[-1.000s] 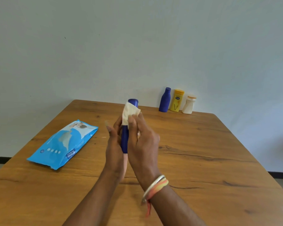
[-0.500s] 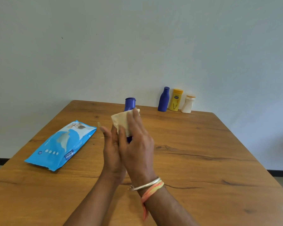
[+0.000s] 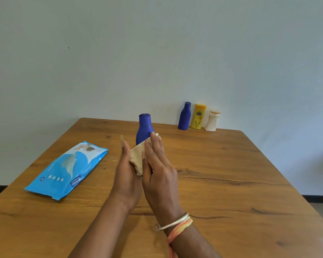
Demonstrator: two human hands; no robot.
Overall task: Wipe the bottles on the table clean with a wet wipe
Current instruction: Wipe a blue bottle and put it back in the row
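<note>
A blue bottle [image 3: 145, 128] stands up between my hands above the middle of the table, with only its cap and shoulder showing. My left hand [image 3: 126, 175] holds its lower part from the left side. My right hand [image 3: 159, 170] holds a beige wet wipe [image 3: 137, 158] against the bottle's body, fingers laid along it. The bottle's base is hidden behind the wipe and my hands. Three more bottles stand in a row at the far edge by the wall: a blue bottle [image 3: 184, 116], a yellow bottle [image 3: 198, 117] and a white bottle [image 3: 212, 121].
A blue pack of wet wipes [image 3: 67, 169] lies flat on the left of the wooden table [image 3: 231, 183]. A plain wall rises behind the table's far edge. The floor shows past the table's right edge.
My right hand has slid the wipe down from the bottle's cap to its body, uncovering the cap and shoulder. Both hands stayed at the table's middle.
</note>
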